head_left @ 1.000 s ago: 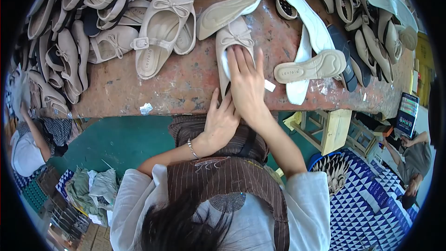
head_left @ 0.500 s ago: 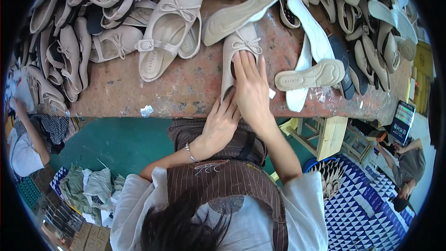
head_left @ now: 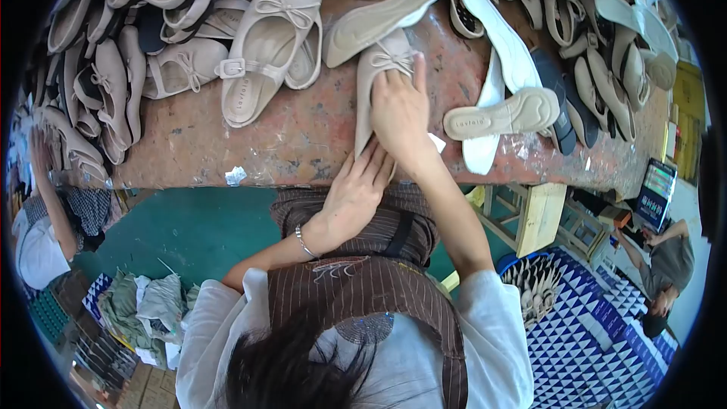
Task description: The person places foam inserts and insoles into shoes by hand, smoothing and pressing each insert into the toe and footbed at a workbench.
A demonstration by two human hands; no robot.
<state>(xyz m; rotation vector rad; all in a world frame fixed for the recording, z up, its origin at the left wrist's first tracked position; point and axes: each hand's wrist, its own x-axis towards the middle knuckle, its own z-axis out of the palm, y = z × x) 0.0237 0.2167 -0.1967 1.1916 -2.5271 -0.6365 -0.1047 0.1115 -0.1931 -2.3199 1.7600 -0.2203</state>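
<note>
A beige flat shoe with a bow (head_left: 365, 79) lies on the workbench with its toe pointing away from me. My right hand (head_left: 403, 115) reaches into its opening; the fingertips are hidden under the upper near the bow, and the thumb sticks up beside it. At the heel, my left hand (head_left: 352, 195) has its fingers pressed together against the shoe. Just beyond the toe rests a beige insole (head_left: 379, 19) over a white one. To the right, an insole with lettering (head_left: 496, 116) lies across white insole pieces (head_left: 478, 153).
Beige shoes (head_left: 113, 87) are heaped at the left, and a strapped pair (head_left: 261, 68) stands nearer. More shoes (head_left: 606, 98) crowd the right. A white scrap (head_left: 235, 176) sits by the bench edge (head_left: 182, 179). Other people are at both sides; one arm (head_left: 53, 197) reaches toward the left end.
My right hand has pushed deeper into the shoe, its fingers now more hidden and bent. The shoe has tilted slightly. The person's hand at far left has risen.
</note>
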